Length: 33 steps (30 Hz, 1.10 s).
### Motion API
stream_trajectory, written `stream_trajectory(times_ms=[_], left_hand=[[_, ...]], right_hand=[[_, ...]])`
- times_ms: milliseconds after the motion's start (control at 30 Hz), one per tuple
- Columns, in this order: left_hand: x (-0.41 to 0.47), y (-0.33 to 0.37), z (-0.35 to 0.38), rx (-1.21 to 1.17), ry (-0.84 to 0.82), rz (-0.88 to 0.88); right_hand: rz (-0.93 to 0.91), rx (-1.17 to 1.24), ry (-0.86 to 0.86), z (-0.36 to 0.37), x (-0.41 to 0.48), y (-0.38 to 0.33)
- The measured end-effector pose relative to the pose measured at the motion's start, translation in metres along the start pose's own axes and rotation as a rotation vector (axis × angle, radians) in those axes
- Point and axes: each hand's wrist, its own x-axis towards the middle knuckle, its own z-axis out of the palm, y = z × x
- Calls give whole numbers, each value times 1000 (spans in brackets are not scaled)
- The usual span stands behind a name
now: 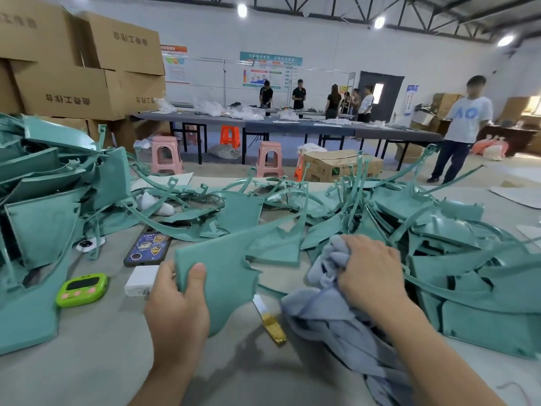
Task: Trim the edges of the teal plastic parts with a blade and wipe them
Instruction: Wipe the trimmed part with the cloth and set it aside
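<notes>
Table (96, 361): grey top, under the panel and all round it. Parts (44, 200): teal mouldings and thin curved strips, heaped left of the panel, behind it and right of it. Boxes (73, 68): brown cartons, stacked far behind the panel to its left. Cloth (330, 317): pale blue-grey, crumpled, just right of the panel and trailing toward the viewer. Panel (222, 273): the piece in work, a flat teal sheet with a notched right edge, tilted up off the table at front centre. Left hand (178, 306): grips the panel's lower left corner, thumb (195, 276) pressed flat on its face; the fingers are behind the sheet, and how they lie cannot be told. Right hand (371, 271): right of the panel and apart from it, fingers curled down into a bunch of the cloth. Phone (147, 249): face down, just left of the panel. Timer (82, 290): green, further left. Block (140, 280): small, white, touching the left hand's side of the panel. Blade (270, 320): gold handle, lying on the table just below the panel's right edge, held by neither hand. Step, as judged: wiping, with trimming of this piece set aside. Next move calls for bringing the bunched cloth across onto the panel's face while the left hand steadies it, minding the notched edge.
</notes>
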Motion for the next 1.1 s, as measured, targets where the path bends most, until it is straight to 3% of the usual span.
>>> stream_trajectory(times_ms=[100,200,300,367,433,533,667,833,933,1100], left_hand=[[-9,6,3,-59,0,15],[-24,14,3,29,-74,266],[-37,16,0,121,-253,520],[-39,15,1,110,-471,674],[-41,16,3,124,-644,808],[-47,22,8,108,-759,740],[-55,21,18,258,-697,782],[-54,16,24,462,-548,837],[-49,12,22,583,-489,841],[-52,15,21,566,-425,871]], right_hand=[[-204,61,-53,-7,-13,-20],[-255,630,-140,-16,-40,-62],[95,1525,-564,-18,-58,-99],[383,1871,-669,-15,-54,-100],[499,1962,-631,-12,-51,-89],[515,2016,-627,-3,-51,-70],[577,2113,-681,13,-59,-60],[499,2270,-668,24,-67,-59],[427,2233,-659,28,-71,-62],[375,2198,-667,27,-69,-59]])
